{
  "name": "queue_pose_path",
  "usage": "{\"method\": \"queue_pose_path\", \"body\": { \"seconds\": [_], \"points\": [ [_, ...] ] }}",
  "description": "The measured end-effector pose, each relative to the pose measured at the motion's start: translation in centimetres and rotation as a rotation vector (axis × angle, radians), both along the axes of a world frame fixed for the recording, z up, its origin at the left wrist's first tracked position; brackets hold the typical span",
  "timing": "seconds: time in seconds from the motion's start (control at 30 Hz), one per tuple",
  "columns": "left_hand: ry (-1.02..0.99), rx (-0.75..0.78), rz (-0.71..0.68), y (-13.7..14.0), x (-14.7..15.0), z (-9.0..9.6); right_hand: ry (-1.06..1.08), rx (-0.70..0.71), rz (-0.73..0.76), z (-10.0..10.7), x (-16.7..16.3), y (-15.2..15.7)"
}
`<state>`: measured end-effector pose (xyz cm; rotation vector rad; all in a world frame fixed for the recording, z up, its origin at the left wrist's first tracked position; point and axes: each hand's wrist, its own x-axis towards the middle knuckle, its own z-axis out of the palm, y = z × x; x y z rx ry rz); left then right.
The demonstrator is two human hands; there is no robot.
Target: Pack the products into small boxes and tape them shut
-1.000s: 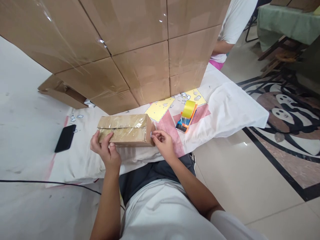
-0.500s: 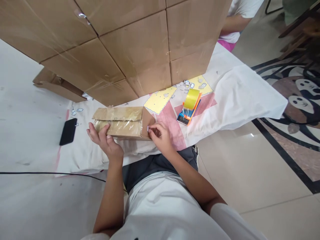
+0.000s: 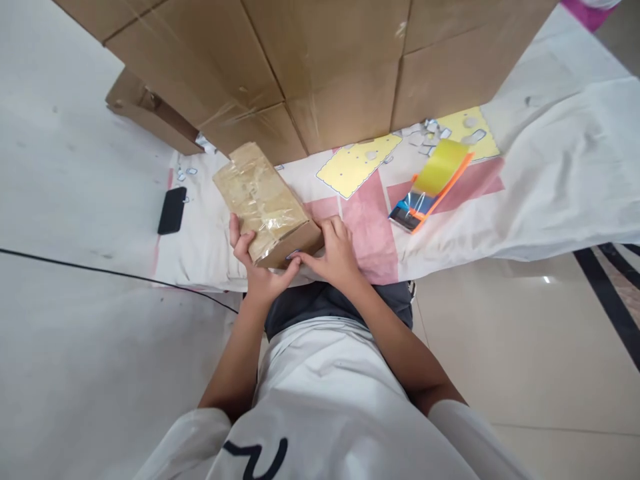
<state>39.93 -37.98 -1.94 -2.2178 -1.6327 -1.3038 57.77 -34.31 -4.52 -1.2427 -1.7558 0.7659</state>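
Observation:
A small cardboard box (image 3: 265, 200) with clear tape across its top lies at an angle on the cloth. My left hand (image 3: 263, 270) grips its left side, fingers on the edge and thumb against the near end face. With its fingers around the right corner, my right hand (image 3: 335, 257) has its thumb on a small pale sticker (image 3: 293, 255) on that same end. Both thumbs nearly meet at the sticker. The underside of the box is hidden.
Large taped cartons (image 3: 340, 67) are stacked behind the box. A tape dispenser (image 3: 433, 187) with yellow tape lies to the right, by yellow sheets (image 3: 357, 163) and small scraps. On the left are a black phone (image 3: 172, 210), an open carton (image 3: 150, 117) and a black cable (image 3: 115, 275).
The box has turned so its end face now points toward me. My left thumb has come over to that end beside the right thumb. The view has shifted too.

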Motion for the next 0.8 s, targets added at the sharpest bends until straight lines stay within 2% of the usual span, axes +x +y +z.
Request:
{"method": "queue_pose_path", "body": {
  "seconds": [0.23, 0.43, 0.8],
  "points": [
    [-0.051, 0.007, -0.055, 0.4, -0.3, 0.0, 0.017, 0.038, 0.023, -0.4, -0.1, 0.0],
    [-0.054, -0.084, 0.026, 0.5, -1.4, -0.5, 0.023, 0.044, -0.002, -0.6, -0.4, 0.0],
    [-0.067, -0.128, -0.027, 0.4, -1.8, 0.6, 0.058, 0.119, -0.034, -1.0, -0.6, 0.2]
  ]
}}
